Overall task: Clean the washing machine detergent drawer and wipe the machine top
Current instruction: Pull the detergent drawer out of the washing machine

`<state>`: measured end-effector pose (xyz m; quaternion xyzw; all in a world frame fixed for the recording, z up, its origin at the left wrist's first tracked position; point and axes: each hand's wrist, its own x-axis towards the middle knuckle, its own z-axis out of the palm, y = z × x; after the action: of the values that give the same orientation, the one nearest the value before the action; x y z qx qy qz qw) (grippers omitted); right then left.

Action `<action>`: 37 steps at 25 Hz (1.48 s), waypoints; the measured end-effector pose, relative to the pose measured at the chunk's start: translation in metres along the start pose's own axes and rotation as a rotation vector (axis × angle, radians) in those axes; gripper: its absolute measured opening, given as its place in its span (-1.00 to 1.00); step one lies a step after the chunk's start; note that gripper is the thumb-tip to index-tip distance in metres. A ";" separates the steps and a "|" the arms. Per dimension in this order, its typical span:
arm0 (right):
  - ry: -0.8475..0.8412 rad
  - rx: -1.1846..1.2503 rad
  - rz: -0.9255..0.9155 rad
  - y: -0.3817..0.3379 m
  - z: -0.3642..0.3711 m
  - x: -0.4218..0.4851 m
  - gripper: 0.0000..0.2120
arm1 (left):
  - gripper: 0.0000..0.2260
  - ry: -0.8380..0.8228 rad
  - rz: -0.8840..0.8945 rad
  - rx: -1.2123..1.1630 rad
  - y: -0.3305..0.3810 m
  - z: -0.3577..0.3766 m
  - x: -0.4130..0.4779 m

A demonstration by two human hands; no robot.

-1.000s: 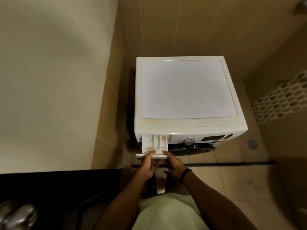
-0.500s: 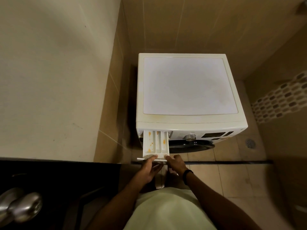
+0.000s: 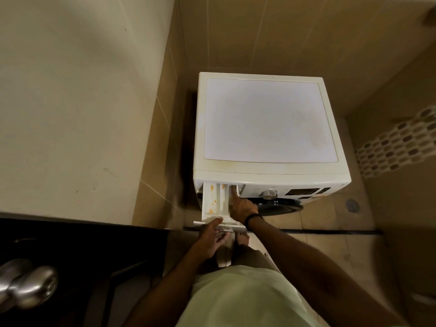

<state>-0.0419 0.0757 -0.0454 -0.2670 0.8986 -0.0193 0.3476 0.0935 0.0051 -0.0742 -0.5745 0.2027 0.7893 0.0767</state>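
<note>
The detergent drawer (image 3: 212, 204) stood pulled well out of the front left corner of the washing machine (image 3: 271, 178), with orange stains streaked over its white compartments. My left hand (image 3: 211, 237) gripped its front panel, thumb on top and fingers beneath. My right hand (image 3: 240, 206) held nothing, one finger stretched straight into the back of the right-hand compartment; whether it pressed a release catch there I could not tell. I judged the drawer to be light, stiff, thin plastic, likely slick with old detergent. It was best taken by the front panel, with a second hand under its body once free, and not twisted, since it might bind or crack. The machine top (image 3: 271, 119) showed faint yellowish marks toward its edges. The tiled wall (image 3: 151, 173) stood close on the drawer's left, cramping my elbow. The control dial (image 3: 270, 194) and dark door (image 3: 283, 207) sat just to the right. My bare foot (image 3: 243, 238) was below the drawer's front, where it could drop.
</note>
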 end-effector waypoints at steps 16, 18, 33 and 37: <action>0.107 0.024 0.020 -0.013 -0.009 0.021 -0.37 | -0.73 -0.036 0.006 -0.071 -0.002 -0.004 0.003; 0.069 0.049 0.032 -0.013 -0.015 0.024 -0.50 | -0.73 -0.026 -0.003 -0.070 -0.001 -0.002 0.002; 0.044 0.105 0.055 -0.014 0.012 -0.004 -0.19 | -0.71 -0.006 -0.067 -0.062 -0.013 -0.024 -0.006; 0.046 0.137 0.055 -0.012 0.018 -0.013 -0.19 | -0.61 -0.029 -0.078 -0.087 -0.018 -0.031 -0.011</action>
<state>-0.0163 0.0744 -0.0484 -0.2170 0.9101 -0.0774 0.3445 0.1306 0.0104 -0.0766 -0.5732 0.1445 0.8020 0.0856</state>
